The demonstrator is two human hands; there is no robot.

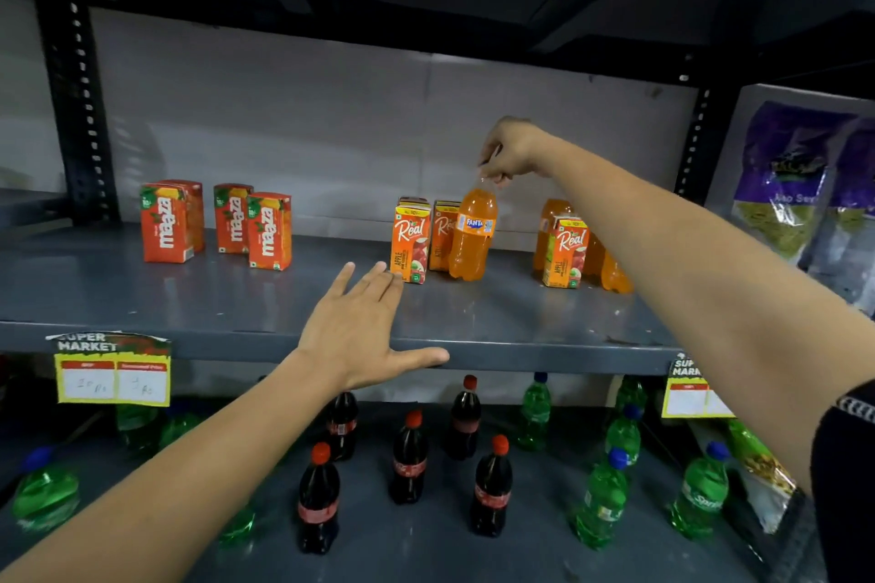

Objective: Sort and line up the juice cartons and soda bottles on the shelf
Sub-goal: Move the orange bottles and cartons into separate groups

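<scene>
The orange soda bottle [472, 234] stands upright on the grey shelf [236, 298], just right of two apple juice cartons [411, 241]. The right hand [513, 152] pinches its cap from above, fingers closed round it. The left hand [360, 331] lies flat and open, holding nothing, fingertips near the closest carton. Red mango cartons [165, 223] stand far left.
</scene>
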